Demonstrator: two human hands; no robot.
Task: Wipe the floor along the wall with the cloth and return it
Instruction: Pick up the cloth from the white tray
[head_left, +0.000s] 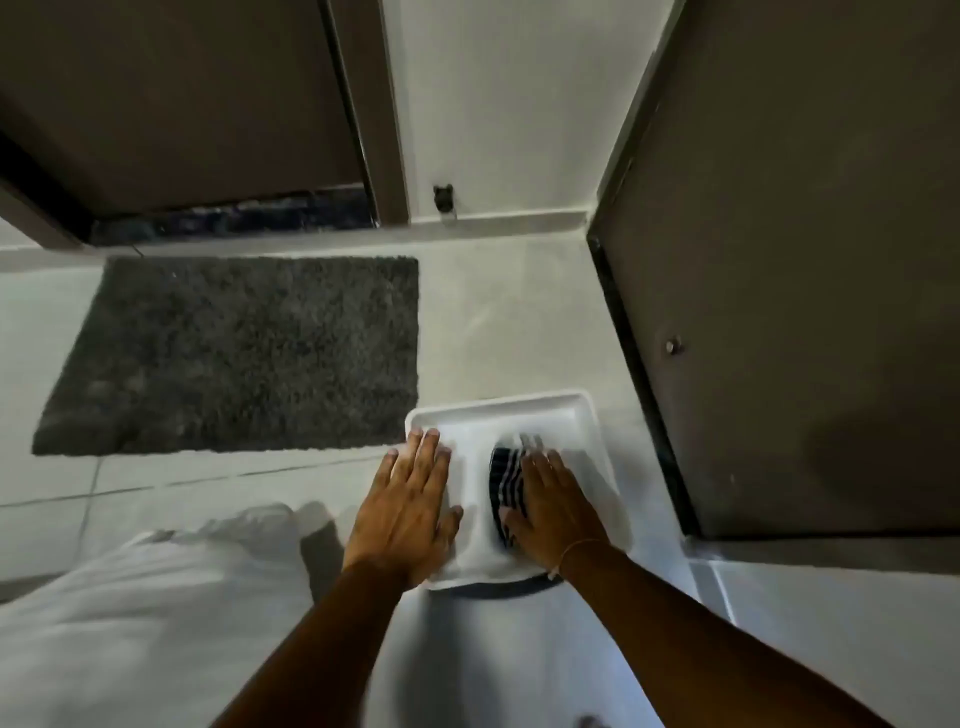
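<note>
Floor (493, 322): pale grey tile, grout lines at 9 o'clock of the hands.
Doors: dark brown, one at 11 o'clock (171, 104), one at 3 o'clock (805, 260).
Mat (244, 353): dark grey, shaggy, at 10 o'clock of the tray, just beside it.
Tray (498, 410): white, square, raised rim, a ridge down the middle making two compartments; sits on the floor near the right door.
Left compartment: covered by the left hand (410, 509), flat, fingers together.
Right compartment: holds the cloth.
Cloth (506, 473): bunched, dark with pale stripes, blurred.
Right hand (556, 509): flat on the cloth, fingers slightly spread, thin band at the wrist.
</note>
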